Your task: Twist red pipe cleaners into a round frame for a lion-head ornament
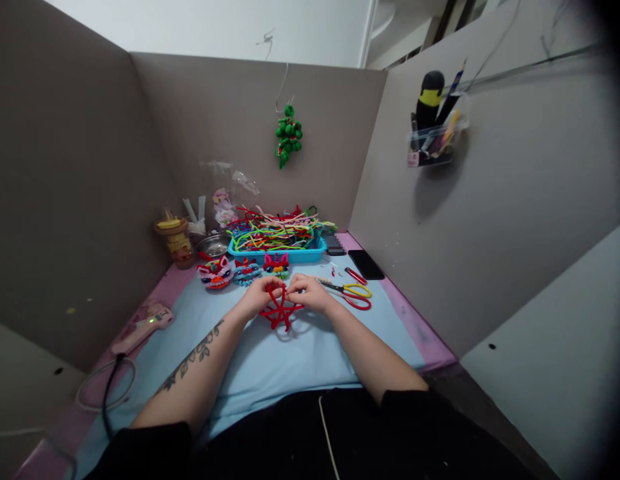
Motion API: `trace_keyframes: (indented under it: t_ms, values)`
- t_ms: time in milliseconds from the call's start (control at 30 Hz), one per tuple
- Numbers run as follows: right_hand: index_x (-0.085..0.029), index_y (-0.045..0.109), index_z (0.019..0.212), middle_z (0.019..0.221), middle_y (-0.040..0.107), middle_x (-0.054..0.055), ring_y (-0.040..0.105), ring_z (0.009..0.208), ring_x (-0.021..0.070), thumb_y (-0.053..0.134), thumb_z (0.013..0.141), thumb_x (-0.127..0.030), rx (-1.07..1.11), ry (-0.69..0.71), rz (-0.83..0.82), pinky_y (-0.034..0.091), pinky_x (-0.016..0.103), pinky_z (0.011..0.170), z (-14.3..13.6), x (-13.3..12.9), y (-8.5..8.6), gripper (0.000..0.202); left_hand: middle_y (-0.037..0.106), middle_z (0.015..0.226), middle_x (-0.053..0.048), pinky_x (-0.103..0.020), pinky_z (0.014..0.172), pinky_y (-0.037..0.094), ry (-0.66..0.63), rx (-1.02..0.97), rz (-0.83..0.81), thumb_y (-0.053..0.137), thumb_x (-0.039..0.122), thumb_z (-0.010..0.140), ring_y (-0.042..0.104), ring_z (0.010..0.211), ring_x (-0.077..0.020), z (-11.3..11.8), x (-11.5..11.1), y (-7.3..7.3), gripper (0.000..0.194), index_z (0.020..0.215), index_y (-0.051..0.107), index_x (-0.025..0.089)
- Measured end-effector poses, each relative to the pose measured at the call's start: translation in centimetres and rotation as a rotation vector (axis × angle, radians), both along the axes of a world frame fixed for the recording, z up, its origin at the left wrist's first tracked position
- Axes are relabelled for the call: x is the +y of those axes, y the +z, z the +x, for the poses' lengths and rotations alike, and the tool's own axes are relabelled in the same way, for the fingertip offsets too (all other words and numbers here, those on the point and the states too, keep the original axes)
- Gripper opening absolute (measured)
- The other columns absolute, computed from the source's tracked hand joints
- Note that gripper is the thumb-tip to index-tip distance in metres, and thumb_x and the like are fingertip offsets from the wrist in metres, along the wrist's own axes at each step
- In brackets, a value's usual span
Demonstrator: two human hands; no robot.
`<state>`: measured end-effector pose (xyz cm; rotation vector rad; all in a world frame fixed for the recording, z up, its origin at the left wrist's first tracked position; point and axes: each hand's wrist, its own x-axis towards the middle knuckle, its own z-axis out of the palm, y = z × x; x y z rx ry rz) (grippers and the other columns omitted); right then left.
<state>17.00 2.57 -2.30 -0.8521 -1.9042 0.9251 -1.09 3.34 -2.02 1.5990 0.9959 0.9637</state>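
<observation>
A red pipe-cleaner frame (280,311), bent into a star-like open shape, is held just above the light blue cloth. My left hand (263,293) pinches its upper left side. On its upper right, my right hand (308,293) has its fingers closed on a red strand. The fingertips of both hands nearly meet at the top of the frame. Behind my hands stand small fuzzy animal heads: a pink and red one (215,273), a blue one (247,271) and a red and yellow one (276,265).
A blue tray (280,256) heaped with colourful pipe cleaners stands behind. To the right lie scissors (357,295), a red cutter (356,275) and a black phone (366,265). At left are a pink glue gun (144,329) with its cable, a drink cup (176,243) and a metal bowl (214,246).
</observation>
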Motion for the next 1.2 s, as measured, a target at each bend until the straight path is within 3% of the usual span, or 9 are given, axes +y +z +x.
trace_keyframes:
  t_ms: [267,467,767,933,1067,1200]
  values:
    - [-0.018,0.069,0.066,0.071,0.051,-0.001,0.051,0.069,0.0119,0.069,0.068,-0.028,0.033,0.031,-0.019,0.040,0.026,0.066,0.0,0.2,-0.3,0.010,0.065,0.070,-0.002,-0.025,0.064,0.043,0.004,0.004,0.005,0.070,0.028,0.062,0.057,0.064,-0.0134,-0.1,0.1,-0.1,0.021,0.076,0.064,0.014]
    - [-0.018,0.069,0.068,0.070,0.056,0.000,0.052,0.071,0.0132,0.069,0.067,-0.031,0.237,-0.113,-0.079,0.039,0.026,0.069,0.5,0.7,-0.3,0.013,0.063,0.068,-0.001,-0.025,0.064,0.042,-0.067,-0.048,-0.046,0.072,0.030,0.062,0.055,0.063,-0.0120,0.1,-0.6,0.4,0.023,0.075,0.063,0.013]
    - [-0.015,0.062,0.058,0.051,0.052,-0.005,0.041,0.050,0.0083,0.069,0.057,-0.028,0.410,-0.211,-0.409,0.030,0.023,0.053,-1.2,1.1,-1.3,0.014,0.062,0.068,-0.001,-0.023,0.061,0.041,-0.162,-0.154,-0.100,0.078,0.034,0.056,0.054,0.063,-0.0109,0.5,-1.4,1.2,0.032,0.073,0.062,0.013]
    - [-0.015,0.063,0.063,0.052,0.055,-0.003,0.042,0.047,0.0083,0.071,0.055,-0.033,0.408,-0.158,-0.608,0.029,0.022,0.048,-1.5,1.1,-1.6,0.021,0.062,0.065,0.000,-0.023,0.059,0.040,-0.079,-0.143,-0.113,0.078,0.036,0.055,0.054,0.059,-0.0107,0.4,-1.0,1.0,0.033,0.074,0.063,0.013]
    - [-0.017,0.067,0.081,0.067,0.062,-0.001,0.050,0.058,0.0105,0.068,0.062,-0.037,0.401,-0.237,-0.434,0.034,0.022,0.052,-0.4,1.0,-0.7,0.028,0.061,0.066,0.000,-0.023,0.058,0.040,0.053,-0.101,-0.051,0.073,0.034,0.060,0.054,0.059,-0.0107,0.3,-0.5,0.8,0.028,0.076,0.062,0.014]
    - [-0.016,0.069,0.075,0.073,0.067,0.003,0.058,0.070,0.0150,0.068,0.065,-0.031,0.177,-0.247,-0.144,0.043,0.027,0.067,0.0,0.3,0.3,0.018,0.063,0.071,-0.001,-0.024,0.063,0.043,0.079,-0.082,0.010,0.072,0.031,0.060,0.057,0.064,-0.0125,0.2,-0.2,0.4,0.025,0.076,0.060,0.015]
